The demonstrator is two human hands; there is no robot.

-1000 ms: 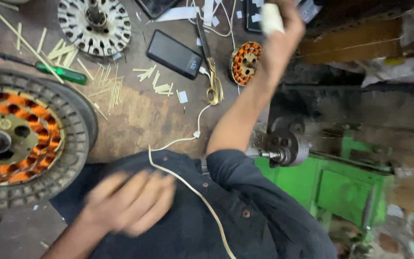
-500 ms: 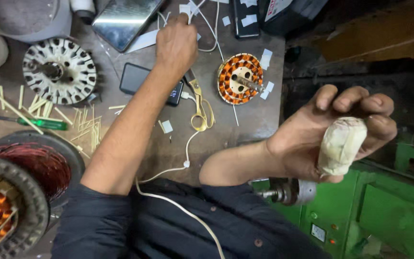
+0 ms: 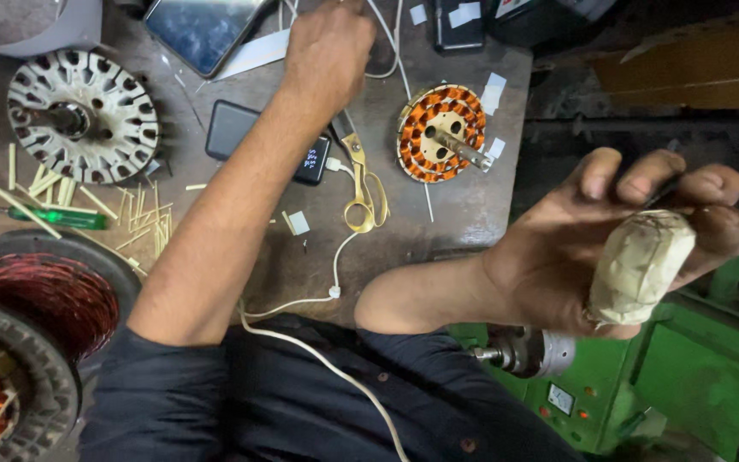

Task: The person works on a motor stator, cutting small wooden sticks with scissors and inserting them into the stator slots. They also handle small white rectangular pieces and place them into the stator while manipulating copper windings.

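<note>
Pale wrapped bundle (image 3: 641, 265) in right hand (image 3: 592, 248) (fingers (image 3: 653, 175) curled).

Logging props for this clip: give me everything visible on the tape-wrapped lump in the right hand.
The tape-wrapped lump is an oblong bundle covered in pale beige, wrinkled tape with overlapping layers; thin wire strands seem to show at its top end. It sits tilted, upper end toward the fingertips, lower end against the palm. The right hand holds it raised, off the table, above the green machine, fingers curled over the top and the thumb alongside. Nothing else touches it. What is under the tape cannot be seen.
</note>
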